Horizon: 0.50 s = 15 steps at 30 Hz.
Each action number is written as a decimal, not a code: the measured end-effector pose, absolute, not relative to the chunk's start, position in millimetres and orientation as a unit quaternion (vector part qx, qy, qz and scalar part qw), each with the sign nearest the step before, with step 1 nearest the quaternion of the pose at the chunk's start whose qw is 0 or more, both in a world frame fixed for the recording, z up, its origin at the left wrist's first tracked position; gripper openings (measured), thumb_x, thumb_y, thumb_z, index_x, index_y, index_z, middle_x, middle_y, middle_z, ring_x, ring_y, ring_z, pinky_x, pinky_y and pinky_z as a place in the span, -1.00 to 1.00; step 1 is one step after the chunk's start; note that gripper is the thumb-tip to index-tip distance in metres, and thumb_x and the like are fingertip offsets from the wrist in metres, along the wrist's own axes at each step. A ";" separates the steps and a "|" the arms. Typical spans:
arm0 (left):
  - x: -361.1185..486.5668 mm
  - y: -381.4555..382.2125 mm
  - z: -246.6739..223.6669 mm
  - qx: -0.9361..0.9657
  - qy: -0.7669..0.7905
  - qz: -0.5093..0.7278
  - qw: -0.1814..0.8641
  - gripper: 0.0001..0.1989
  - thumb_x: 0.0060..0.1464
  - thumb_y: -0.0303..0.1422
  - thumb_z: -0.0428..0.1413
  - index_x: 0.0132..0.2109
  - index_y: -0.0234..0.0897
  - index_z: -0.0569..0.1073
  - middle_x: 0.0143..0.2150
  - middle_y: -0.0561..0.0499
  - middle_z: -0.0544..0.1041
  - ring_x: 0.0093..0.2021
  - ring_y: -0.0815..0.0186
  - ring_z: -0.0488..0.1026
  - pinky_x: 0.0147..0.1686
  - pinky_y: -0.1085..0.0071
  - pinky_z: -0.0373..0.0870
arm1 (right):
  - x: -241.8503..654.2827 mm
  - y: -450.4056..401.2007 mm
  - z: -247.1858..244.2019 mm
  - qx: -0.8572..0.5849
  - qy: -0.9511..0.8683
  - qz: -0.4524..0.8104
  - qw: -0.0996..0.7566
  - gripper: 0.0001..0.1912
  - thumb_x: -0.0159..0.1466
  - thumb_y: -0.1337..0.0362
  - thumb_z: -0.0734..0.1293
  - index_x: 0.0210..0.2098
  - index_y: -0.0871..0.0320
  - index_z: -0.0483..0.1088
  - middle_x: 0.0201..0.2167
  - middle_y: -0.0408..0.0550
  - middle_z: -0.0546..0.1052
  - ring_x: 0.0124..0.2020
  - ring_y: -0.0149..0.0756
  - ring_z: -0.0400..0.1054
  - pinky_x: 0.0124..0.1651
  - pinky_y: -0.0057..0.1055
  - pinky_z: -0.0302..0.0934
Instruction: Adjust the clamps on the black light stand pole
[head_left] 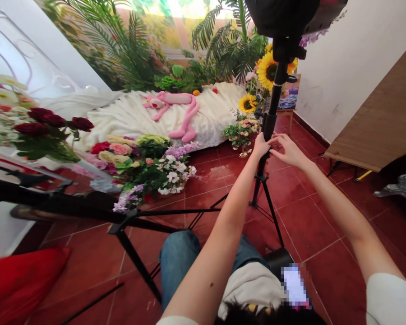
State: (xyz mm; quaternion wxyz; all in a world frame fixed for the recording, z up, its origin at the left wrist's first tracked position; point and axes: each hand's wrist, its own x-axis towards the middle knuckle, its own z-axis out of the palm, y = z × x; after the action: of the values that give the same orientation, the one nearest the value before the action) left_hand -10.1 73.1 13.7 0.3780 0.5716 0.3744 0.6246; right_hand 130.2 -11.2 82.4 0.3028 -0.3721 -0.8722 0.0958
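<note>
A black light stand (271,113) rises in front of me, with its legs spread on the floor. My left hand (261,145) is closed around its pole, just under a collar. Close beside it, my right hand (287,150) has its fingers apart, the tips reaching to the pole and the left hand. Whether those fingertips press on a part of the stand I cannot tell. At the top of the pole sits a dark lamp head (284,18), cut off by the upper edge of the view.
A pink plush toy (176,100) lies on a white draped cloth (128,115). Flowers (169,174) and sunflowers (268,71) stand around it. Another black stand (126,221) crosses the left side. A brown board (375,108) leans at right. A red cloth (23,280) shows lower left.
</note>
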 end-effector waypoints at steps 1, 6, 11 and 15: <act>-11.1 69.9 17.0 0.573 0.377 0.620 0.380 -0.79 -0.07 -0.31 0.32 -0.29 -0.32 0.52 -0.38 -0.02 0.58 -0.30 0.30 0.53 -0.17 0.36 0.46 | 135.5 -16.3 80.4 -0.386 -0.869 0.100 0.292 -0.71 0.29 0.17 0.30 -0.03 0.12 0.38 0.11 0.13 0.40 0.18 -0.06 0.34 0.16 -0.09 0.32; -13.6 58.7 27.4 0.575 0.393 0.610 0.379 -0.80 -0.02 -0.27 0.31 -0.30 -0.29 0.54 -0.43 0.03 0.55 -0.38 0.36 0.47 -0.24 0.41 0.43 | 137.3 -33.3 80.3 -0.523 -0.834 0.065 0.164 -0.64 0.28 0.01 0.33 -0.09 0.13 0.38 -0.14 0.08 0.58 -0.17 -0.12 0.50 -0.15 -0.25 0.35; -13.9 56.9 28.9 0.572 0.400 0.610 0.374 -0.79 -0.05 -0.24 0.33 -0.33 -0.27 0.53 -0.41 0.05 0.54 -0.39 0.39 0.45 -0.27 0.43 0.41 | 114.5 -35.1 79.5 -0.595 -0.801 -0.019 0.062 -0.53 0.29 -0.14 0.29 -0.17 0.16 0.44 -0.22 0.18 0.61 -0.19 0.00 0.51 -0.22 -0.28 0.28; -16.3 55.7 30.9 0.581 0.392 0.594 0.394 -0.81 -0.05 -0.28 0.32 -0.33 -0.28 0.53 -0.43 0.06 0.51 -0.42 0.40 0.41 -0.29 0.43 0.39 | 106.0 -28.1 77.4 -0.604 -0.795 0.009 0.055 -0.54 0.29 -0.12 0.31 -0.20 0.18 0.48 -0.23 0.20 0.61 -0.20 0.00 0.52 -0.21 -0.27 0.29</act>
State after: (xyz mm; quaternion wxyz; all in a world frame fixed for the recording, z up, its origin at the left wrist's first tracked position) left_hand -16.3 55.7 30.9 0.3944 0.5813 0.3915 0.5944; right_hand 106.0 -28.1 77.4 0.0553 -0.6038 -0.7951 0.0091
